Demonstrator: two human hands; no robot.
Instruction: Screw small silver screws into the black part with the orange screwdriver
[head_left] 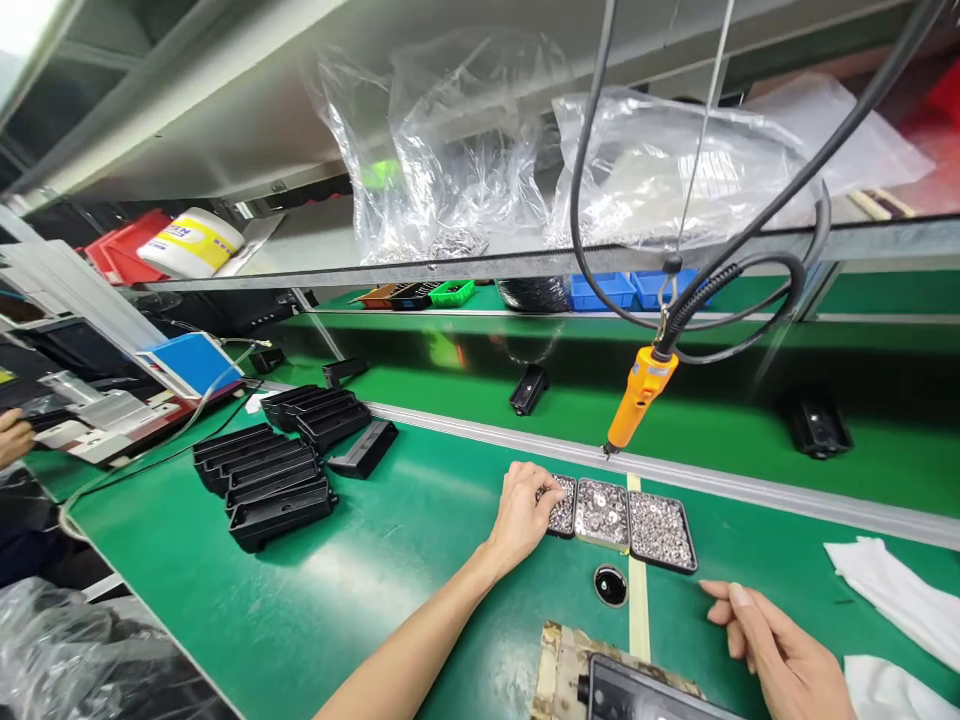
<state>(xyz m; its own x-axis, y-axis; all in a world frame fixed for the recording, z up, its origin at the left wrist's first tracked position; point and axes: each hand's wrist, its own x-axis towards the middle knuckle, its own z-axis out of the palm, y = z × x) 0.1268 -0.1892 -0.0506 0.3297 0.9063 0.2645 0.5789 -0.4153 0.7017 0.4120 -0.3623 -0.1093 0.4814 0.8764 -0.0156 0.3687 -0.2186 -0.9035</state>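
Left tray (562, 508) of small metal fasteners: dark, shallow, set on the green bench mat (420, 520), first in a row of three. Left hand (525, 515) reaching into it from the near left, fingers curled down onto the fasteners, fingertips touching the heap; cannot tell whether any piece is pinched between them. Middle tray (601, 513) touching the left one, filled with washers or similar round bits. Right tray (662, 531) alongside, filled with finer silver parts. Right hand (780, 655) resting near the bench's lower right, loosely spread, palm down, holding nothing, well apart from the trays, index finger pointing left. Black round disc (610, 585) lying just below the middle tray, between the two hands, beside a strip of yellow tape (638, 610). Camouflage-patterned pad (562, 660) at the bottom edge, bearing a dark flat housing (645, 695), just left of the right hand. Orange electric screwdriver (640, 398) hanging tilted from a black coiled cable (720, 285), tip just above and behind the trays. Stack of black plastic housings (262, 480) in rows on the left of the mat, well apart from the left hand. White cloths (892, 595) at the far right. Conveyor belt (675, 410) behind the mat, carrying separate black parts (529, 388). Shelf (525, 262) above, loaded with clear plastic bags (465, 150). Another person's hand (13, 436) at the far left edge.
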